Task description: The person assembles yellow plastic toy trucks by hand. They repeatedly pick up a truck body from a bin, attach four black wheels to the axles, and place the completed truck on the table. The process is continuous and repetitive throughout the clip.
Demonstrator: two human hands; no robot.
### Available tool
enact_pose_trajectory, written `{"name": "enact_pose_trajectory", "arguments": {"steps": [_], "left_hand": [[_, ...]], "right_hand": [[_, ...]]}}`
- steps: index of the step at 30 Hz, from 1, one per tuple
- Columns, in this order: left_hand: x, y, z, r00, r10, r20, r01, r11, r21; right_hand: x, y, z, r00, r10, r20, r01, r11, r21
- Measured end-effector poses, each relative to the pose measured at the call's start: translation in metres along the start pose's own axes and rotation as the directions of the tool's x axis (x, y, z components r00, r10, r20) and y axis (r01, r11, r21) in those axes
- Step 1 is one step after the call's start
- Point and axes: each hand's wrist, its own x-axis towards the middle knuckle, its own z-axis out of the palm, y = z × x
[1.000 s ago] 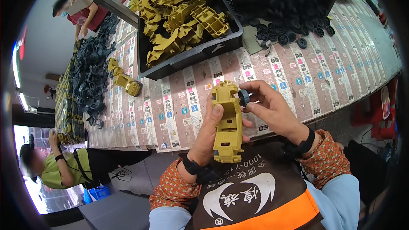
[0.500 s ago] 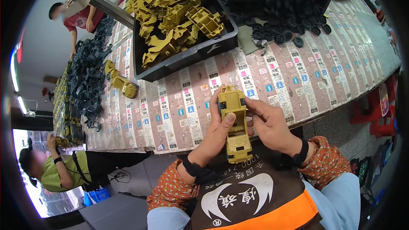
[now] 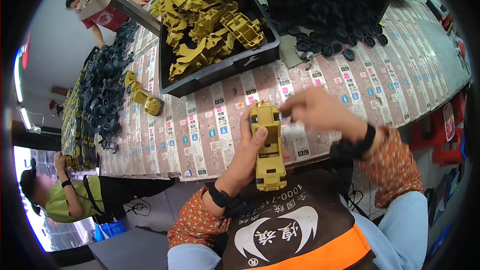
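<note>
The left hand (image 3: 243,156) grasps a long, hollow, yellow plastic vehicle body (image 3: 270,165), its thumb hooked over one side wall and its fingers wrapped behind. The body lies above the dark brown apron (image 3: 320,185), its hollow side facing up. The right hand (image 3: 322,112), blurred, is just beside the body's far end; whether its bent fingers touch the body or hold anything cannot be told. Good handling here probably calls for a firm left hold low on the walls, the far end kept free, and any sideways push by the right hand met squarely by the left, lest the body twist. Beyond the hands, a black plastic bin (image 3: 227,69) bears heaped yellow plastic parts (image 3: 200,25). To its right lie round black wheels (image 3: 327,50); to its left, a yellow toy vehicle with dark wheels (image 3: 146,101) lies near a pile of dark grey parts (image 3: 102,85).
</note>
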Motion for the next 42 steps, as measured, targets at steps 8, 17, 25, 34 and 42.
{"name": "enact_pose_trajectory", "arguments": {"steps": [8,17,25,34,42], "left_hand": [[-0.003,0.017,-0.014,0.971,0.023,-0.239,-0.062,0.986,-0.156],[0.000,0.021,-0.029,0.929,0.167,-0.331,-0.273,0.911,-0.308],[0.005,0.018,-0.025,0.902,0.181,-0.391,-0.305,0.909,-0.283],[0.000,0.011,-0.023,0.864,0.346,-0.366,-0.393,0.918,-0.058],[0.000,0.009,-0.014,0.809,0.466,-0.359,-0.473,0.878,0.074]], "right_hand": [[0.098,0.078,-0.086,0.892,-0.188,-0.411,-0.146,0.741,-0.656],[0.062,0.052,-0.056,0.836,-0.385,-0.392,0.147,0.844,-0.515],[-0.018,-0.012,0.040,1.000,0.028,-0.006,-0.022,0.885,0.465],[-0.036,-0.022,0.079,0.997,0.062,-0.044,-0.019,0.763,0.647],[-0.039,-0.021,0.087,0.992,0.125,0.020,-0.098,0.651,0.752]]}}
